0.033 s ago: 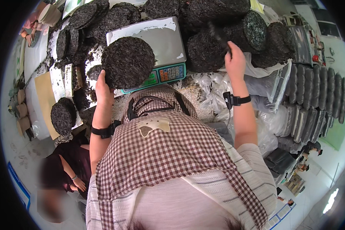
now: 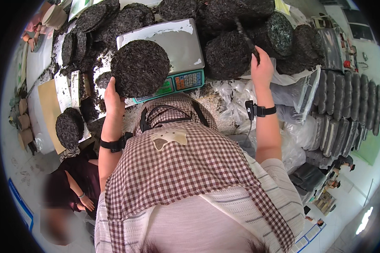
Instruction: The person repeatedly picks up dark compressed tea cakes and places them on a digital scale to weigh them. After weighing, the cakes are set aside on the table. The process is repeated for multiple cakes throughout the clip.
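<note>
My left hand is closed on the edge of a round dark dried seaweed cake, tilted up in front of the scale's steel pan. Above the piles at the right, my right hand pinches a thin dark strip-like piece, apparently dried seaweed seen edge-on. Beside that piece lies another round seaweed cake. The digital scale has a bare metal pan and a green-rimmed keypad; the seaweed cake in my left hand covers part of both.
More seaweed cakes crowd the far side, with loose bits on the left. Crumpled clear plastic bags lie under my right forearm. Stacked dark packed bundles stand at the right. Another person is at the lower left.
My right hand has shifted slightly right and down, and the dark piece in it has moved with it and shows more sharply. My left hand holds nearly the same place.
</note>
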### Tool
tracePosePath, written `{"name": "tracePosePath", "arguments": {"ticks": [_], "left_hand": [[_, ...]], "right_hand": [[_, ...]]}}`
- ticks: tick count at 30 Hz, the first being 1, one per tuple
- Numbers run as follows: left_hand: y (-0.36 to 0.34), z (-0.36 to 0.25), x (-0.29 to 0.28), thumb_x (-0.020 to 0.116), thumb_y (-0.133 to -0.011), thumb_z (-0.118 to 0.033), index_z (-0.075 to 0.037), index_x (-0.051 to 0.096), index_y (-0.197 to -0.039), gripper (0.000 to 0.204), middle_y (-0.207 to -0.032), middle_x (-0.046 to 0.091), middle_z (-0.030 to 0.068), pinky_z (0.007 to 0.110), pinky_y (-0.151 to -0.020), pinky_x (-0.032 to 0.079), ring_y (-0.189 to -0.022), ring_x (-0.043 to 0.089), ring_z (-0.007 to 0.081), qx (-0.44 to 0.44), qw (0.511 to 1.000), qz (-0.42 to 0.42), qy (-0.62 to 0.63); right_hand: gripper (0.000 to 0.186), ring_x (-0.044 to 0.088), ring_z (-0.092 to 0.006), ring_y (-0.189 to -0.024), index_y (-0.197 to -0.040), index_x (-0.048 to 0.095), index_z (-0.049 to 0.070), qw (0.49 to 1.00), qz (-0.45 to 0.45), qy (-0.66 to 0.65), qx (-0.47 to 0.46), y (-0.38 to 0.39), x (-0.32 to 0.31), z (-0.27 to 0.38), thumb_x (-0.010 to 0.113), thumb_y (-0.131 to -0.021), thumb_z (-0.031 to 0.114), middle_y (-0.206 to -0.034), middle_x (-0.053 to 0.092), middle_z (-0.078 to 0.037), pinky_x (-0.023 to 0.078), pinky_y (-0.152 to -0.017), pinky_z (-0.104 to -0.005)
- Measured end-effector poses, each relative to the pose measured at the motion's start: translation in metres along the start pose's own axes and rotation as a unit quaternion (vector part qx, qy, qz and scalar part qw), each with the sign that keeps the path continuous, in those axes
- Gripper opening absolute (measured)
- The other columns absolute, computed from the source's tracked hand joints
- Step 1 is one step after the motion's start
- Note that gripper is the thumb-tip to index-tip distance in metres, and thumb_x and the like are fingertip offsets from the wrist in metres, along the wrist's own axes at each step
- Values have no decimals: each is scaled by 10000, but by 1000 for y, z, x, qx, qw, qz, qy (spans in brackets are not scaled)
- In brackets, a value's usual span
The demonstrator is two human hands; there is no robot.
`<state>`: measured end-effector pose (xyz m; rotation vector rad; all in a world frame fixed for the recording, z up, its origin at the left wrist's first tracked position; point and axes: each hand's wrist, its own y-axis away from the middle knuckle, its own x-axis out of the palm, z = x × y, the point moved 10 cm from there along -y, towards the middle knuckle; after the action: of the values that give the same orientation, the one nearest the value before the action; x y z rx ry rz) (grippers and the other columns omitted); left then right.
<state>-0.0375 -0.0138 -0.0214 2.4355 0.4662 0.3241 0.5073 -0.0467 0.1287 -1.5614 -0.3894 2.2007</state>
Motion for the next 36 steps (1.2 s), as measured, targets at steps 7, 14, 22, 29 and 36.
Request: {"name": "tracePosePath", "arguments": {"ticks": [7, 14, 22, 29, 36], "left_hand": [[18, -34, 36, 579, -1057, -330, 12, 668, -1228, 393, -1182, 722, 101, 348, -876, 557, -1015, 696, 220, 50, 991, 75, 103], [7, 2, 107, 567, -1054, -299, 44, 635, -1272, 411, -1208, 708, 100, 346, -1013, 500, -1106, 657, 211, 3, 956, 254, 146], [-22, -4, 36, 466, -1131, -376, -50, 669, -1227, 396, -703, 395, -95, 230, -503, 290, -572, 355, 43, 79, 982, 136, -109], [76, -69, 27, 697, -1000, -130, -76, 700, -1040, 67, -756, 573, -56, 236, -541, 412, -634, 527, 61, 356, 900, 90, -235], [125, -65, 127, 780, -863, -158, -113, 694, -958, 136, -869, 639, 46, 393, -626, 555, -730, 670, 283, 570, 660, 171, -459]], "right_hand": [[267, 708, -272, -1016, -1222, 653, -52, 872, -176, -410, 203, -10, -54, 5, 642, -1004, 101, -1140, 731, -118, 549, -922, -401], [453, 662, -295, -1167, -1377, 584, 22, 479, 157, -743, 440, 29, 123, 143, 657, -954, 165, -1334, 668, -126, 535, -1029, -461], [731, 493, -223, -1385, -1625, 279, 12, 759, 115, -628, 130, -9, 119, 200, 643, -992, -10, -1524, 496, -134, 392, -1178, -374], [578, 628, -250, -1208, -1539, 366, 1, 531, 228, -745, 333, 16, 172, 204, 606, -1013, 3, -1415, 581, -141, 513, -1065, -408], [376, 643, -246, -1176, -1385, 517, -2, 521, 228, -744, 351, 25, 169, 256, 598, -1018, -8, -1324, 634, -127, 536, -1028, -401]]}}
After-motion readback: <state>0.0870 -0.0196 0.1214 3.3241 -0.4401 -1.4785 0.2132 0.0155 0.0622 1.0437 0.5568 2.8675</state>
